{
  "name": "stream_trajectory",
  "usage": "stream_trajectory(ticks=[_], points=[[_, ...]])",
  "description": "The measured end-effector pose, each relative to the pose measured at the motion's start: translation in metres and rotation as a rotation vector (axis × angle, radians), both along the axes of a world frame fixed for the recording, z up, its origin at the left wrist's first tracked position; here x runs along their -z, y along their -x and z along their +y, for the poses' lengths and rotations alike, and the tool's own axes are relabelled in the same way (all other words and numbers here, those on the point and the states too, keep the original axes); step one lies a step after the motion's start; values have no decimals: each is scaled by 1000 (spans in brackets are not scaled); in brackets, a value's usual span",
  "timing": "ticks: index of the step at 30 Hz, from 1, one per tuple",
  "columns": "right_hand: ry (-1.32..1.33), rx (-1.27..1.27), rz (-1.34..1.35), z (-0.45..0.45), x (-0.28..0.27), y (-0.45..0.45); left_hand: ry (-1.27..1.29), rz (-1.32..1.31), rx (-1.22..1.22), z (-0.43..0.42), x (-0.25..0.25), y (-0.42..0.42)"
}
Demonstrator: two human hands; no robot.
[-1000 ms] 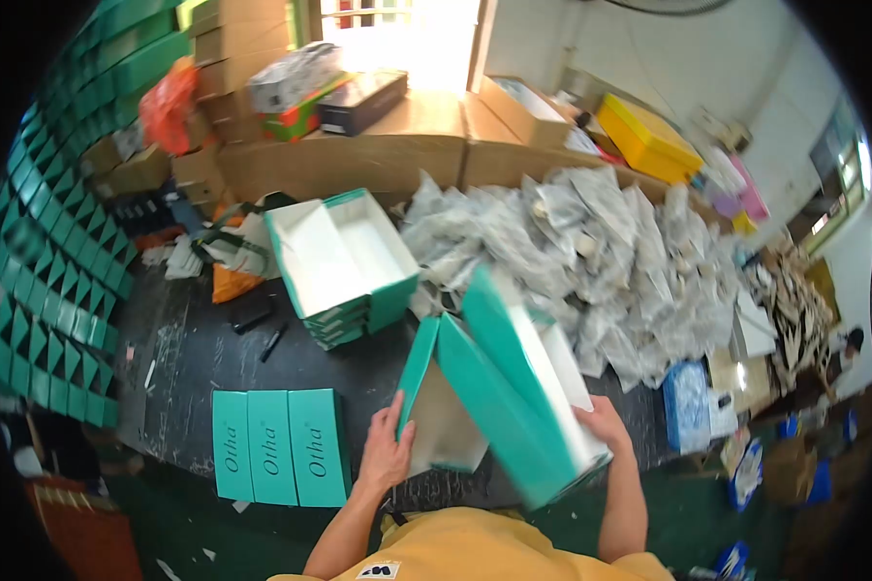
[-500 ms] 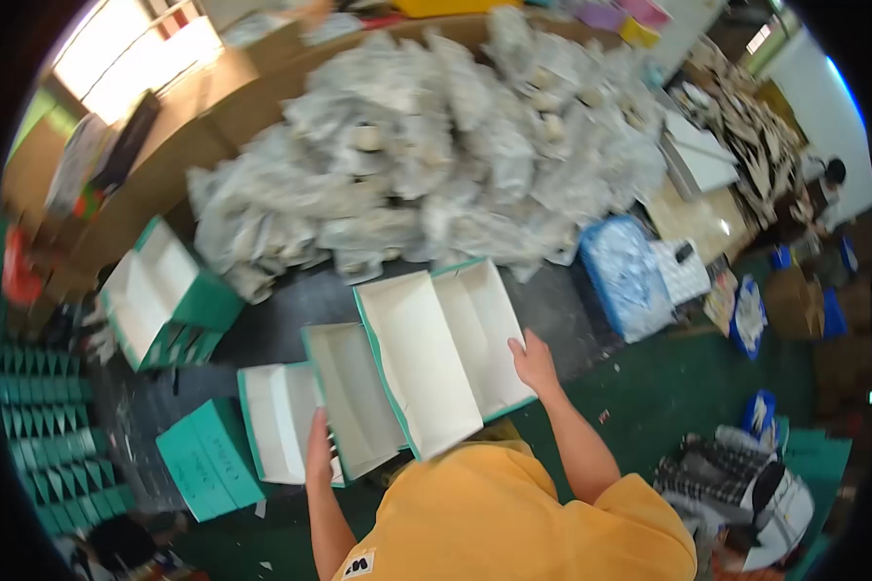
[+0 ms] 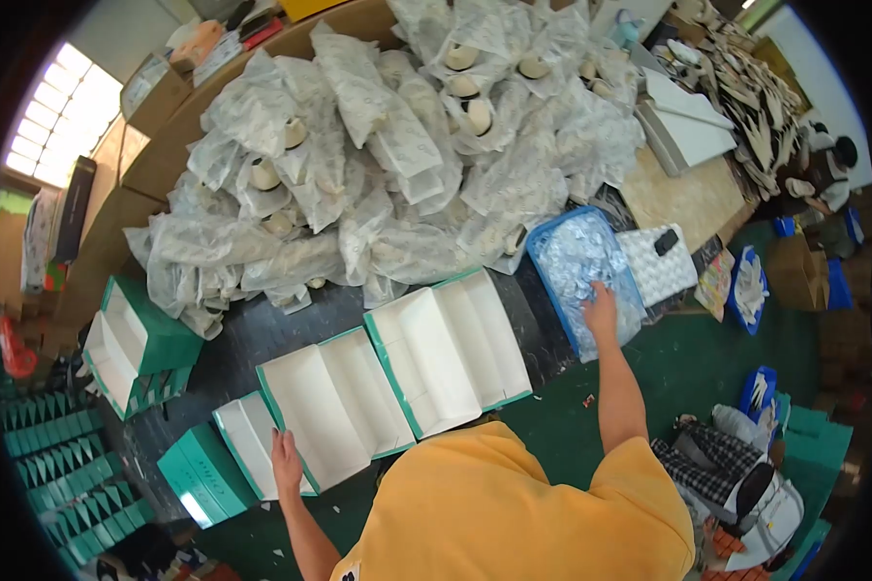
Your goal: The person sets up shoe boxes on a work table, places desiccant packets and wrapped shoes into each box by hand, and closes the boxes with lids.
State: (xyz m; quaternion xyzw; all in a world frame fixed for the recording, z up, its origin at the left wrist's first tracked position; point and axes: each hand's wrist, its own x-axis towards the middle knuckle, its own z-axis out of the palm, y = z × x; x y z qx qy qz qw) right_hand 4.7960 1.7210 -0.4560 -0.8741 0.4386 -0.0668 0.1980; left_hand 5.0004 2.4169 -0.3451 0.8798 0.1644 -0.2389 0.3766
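Note:
My right hand (image 3: pixel 601 312) reaches into a blue tray (image 3: pixel 574 334) filled with small shiny clear packets (image 3: pixel 583 254). Its fingertips touch the packets, thumb and fingers apart. My left hand (image 3: pixel 286 467) lies with fingers stretched out against the near side of the open shoe boxes, gripping nothing. Three open boxes stand in a row in front of me: a right box (image 3: pixel 451 353), a middle box (image 3: pixel 327 407) and a smaller-looking left box (image 3: pixel 247 441). All are white inside with green edges, and their lids are folded back. The insides I can see hold nothing.
A large heap of shoes in clear plastic bags (image 3: pixel 388 145) fills the back of the table. Stacked green boxes (image 3: pixel 165 334) and a closed green box (image 3: pixel 203 474) stand at left. A white padded sheet with a phone (image 3: pixel 666 242) lies right of the tray.
My right hand has left the right box and moved right into the blue tray. The right box now sits beside the middle one, no longer overlapping it. My left hand moved slightly left and down.

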Motion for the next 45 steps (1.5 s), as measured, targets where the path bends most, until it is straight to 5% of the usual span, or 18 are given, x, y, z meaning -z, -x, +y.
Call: stream_trajectory(ticks=[1,4,8,10,13,15,18,20,22,26,28,30,32,34,36,38,40,45], points=[[-7,-22,-2,-9,5,7,-158,-394,156,0,19,9],[-32,23,24,-16,9,19,-426,-688,93,-9,50,23],[11,22,77,-12,-4,5,-390,-331,109,33,89,19],[-14,-25,70,-18,-8,2,-63,-291,75,33,76,7],[92,78,-89,-9,-15,-4,-194,-222,52,31,68,-1],[142,123,-148,-13,-9,1,-512,-495,121,4,42,8],[198,242,-203,-18,-18,2,-446,-728,191,-21,21,13],[346,243,-347,-33,0,10,-197,-820,289,-57,-11,20],[-537,516,-912,-3,-37,-6,125,-789,393,-81,-23,29],[-1230,92,-1029,184,-132,-60,885,-254,249,-162,-54,53],[-1081,-11,-683,314,-178,-86,1157,51,154,-195,-76,59],[-751,-226,-732,369,-152,-103,1289,337,-7,-206,-56,50],[-860,-74,-810,375,-171,-109,1375,390,-210,-190,-49,45],[-1135,67,-1046,360,-180,-108,1307,371,-233,-168,-44,38],[-951,63,-1003,318,-141,-100,1091,241,-195,-145,-34,28],[-577,-97,-461,270,-88,-84,819,96,-138,-124,-21,19],[-657,-9,-299,251,-85,-73,732,106,-76,-110,9,10],[-864,50,-527,233,-104,-97,550,123,96,-99,50,-11]])
